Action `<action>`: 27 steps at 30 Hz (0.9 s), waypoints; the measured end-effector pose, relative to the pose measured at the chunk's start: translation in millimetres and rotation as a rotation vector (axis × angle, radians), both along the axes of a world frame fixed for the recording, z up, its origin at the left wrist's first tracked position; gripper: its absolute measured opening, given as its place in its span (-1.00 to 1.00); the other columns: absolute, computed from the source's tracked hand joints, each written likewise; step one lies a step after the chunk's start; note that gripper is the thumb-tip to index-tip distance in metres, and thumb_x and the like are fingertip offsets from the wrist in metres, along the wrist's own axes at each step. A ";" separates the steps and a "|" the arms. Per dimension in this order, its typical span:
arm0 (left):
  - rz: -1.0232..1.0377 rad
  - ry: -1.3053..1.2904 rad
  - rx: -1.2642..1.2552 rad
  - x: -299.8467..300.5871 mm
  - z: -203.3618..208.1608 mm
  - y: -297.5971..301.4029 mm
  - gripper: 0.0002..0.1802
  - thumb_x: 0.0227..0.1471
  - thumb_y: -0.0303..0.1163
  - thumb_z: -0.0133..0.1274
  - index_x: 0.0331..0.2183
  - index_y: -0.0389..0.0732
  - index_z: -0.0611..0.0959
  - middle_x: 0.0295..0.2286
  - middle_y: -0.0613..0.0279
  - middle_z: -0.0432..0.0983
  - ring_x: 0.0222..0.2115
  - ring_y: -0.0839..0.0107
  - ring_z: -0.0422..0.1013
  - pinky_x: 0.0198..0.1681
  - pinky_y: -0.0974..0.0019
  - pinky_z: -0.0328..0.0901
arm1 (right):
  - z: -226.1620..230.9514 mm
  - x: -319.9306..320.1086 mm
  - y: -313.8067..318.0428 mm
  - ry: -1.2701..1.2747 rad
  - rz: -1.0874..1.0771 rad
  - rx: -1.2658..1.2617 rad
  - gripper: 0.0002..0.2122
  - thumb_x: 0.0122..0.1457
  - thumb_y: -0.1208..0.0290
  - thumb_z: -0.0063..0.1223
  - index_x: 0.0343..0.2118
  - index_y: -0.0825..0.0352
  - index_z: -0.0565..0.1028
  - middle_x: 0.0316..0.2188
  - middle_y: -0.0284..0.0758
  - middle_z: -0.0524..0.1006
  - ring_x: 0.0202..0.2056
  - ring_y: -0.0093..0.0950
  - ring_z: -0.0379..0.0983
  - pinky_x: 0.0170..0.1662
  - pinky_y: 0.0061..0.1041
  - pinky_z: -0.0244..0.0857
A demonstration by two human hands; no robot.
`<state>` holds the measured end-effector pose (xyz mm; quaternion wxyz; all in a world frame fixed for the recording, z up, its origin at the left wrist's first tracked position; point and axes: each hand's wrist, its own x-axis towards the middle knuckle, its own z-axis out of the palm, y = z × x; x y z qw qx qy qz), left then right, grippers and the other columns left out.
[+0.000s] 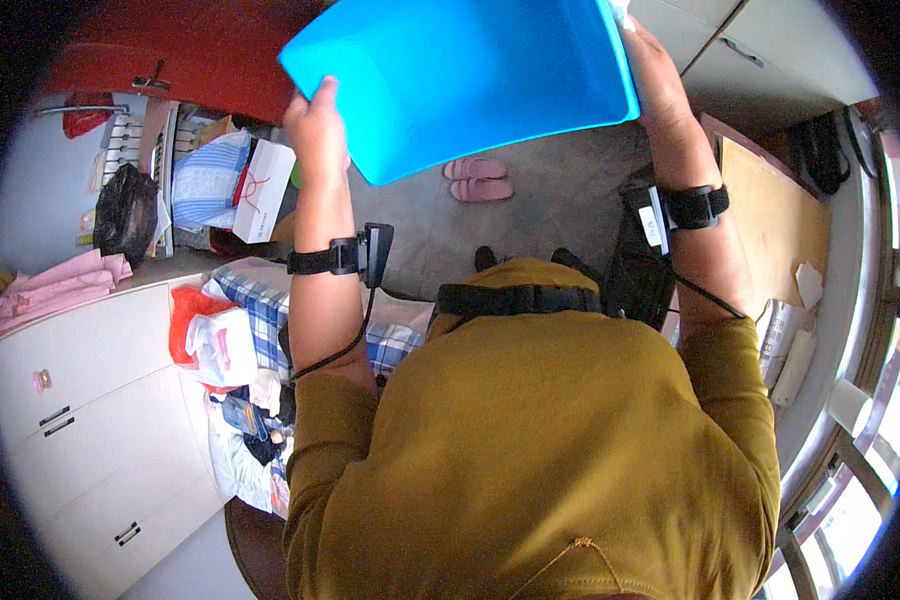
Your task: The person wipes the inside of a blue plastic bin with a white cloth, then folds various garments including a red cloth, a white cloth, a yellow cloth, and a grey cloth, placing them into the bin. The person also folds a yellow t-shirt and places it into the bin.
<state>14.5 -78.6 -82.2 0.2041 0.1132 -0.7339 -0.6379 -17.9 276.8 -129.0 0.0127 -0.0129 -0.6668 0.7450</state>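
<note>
A bright blue plastic bin (480, 85) is held up in front of me at the top of the head view, tilted so its inside faces me. The stretch of its inside that shows holds nothing; its upper part runs out of the picture. My left hand (317, 135) grips its left edge, thumb over the rim. At the right rim my right hand (656, 78) is closed on the bin, most of its fingers hidden behind the wall. Something small and white (621, 13) shows by that hand, too cut off to name. Both wrists wear black straps.
Pink slippers (478, 180) lie on the grey floor. To the left stand a white cabinet (90, 440), a pile of clothes with plastic bags (220, 345), and a black bag (126, 215). A wooden board (775, 200) is at the right; a red surface (170, 50) spans the upper left.
</note>
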 end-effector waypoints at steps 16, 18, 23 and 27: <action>0.183 0.411 -0.349 41.6 47.7 34.5 -0.69 0.09 -0.23 -0.04 -0.41 -0.34 0.52 -0.50 0.14 0.52 -0.50 0.40 0.41 -0.36 0.31 0.26 | -41.1 22.8 -37.8 -0.302 0.225 -0.825 -0.64 0.22 0.29 -0.18 -0.02 0.45 0.31 -0.08 -0.15 0.40 -0.11 -0.32 0.37 -0.04 -0.31 0.30; 0.164 0.424 -0.401 45.8 52.1 38.3 -0.69 0.10 -0.22 -0.05 -0.42 -0.33 0.51 -0.51 0.14 0.52 -0.50 0.38 0.42 -0.37 0.30 0.27 | -50.6 24.5 -37.5 -0.314 0.216 -0.828 -0.65 0.22 0.31 -0.18 -0.02 0.44 0.31 -0.07 -0.15 0.40 -0.11 -0.33 0.37 -0.03 -0.32 0.29; 0.151 0.340 -0.420 46.0 54.5 35.2 -0.73 0.09 -0.33 -0.04 -0.26 -0.35 0.52 -0.35 0.16 0.52 -0.36 0.46 0.40 -0.23 0.35 0.26 | -70.1 31.4 -35.5 -0.294 0.292 -0.099 -0.71 0.14 0.31 -0.08 -0.16 0.38 0.44 -0.27 -0.22 0.53 -0.29 -0.34 0.47 -0.23 -0.31 0.37; 0.167 0.362 -0.377 41.8 47.0 33.6 -0.75 0.09 -0.32 -0.04 -0.30 -0.34 0.53 -0.36 0.16 0.52 -0.37 0.47 0.39 -0.23 0.35 0.26 | -44.2 61.6 -39.0 -0.271 0.592 1.566 -0.68 -0.03 0.47 0.03 -0.14 0.28 0.47 -0.37 -0.14 0.54 -0.28 -0.36 0.50 -0.23 -0.43 0.33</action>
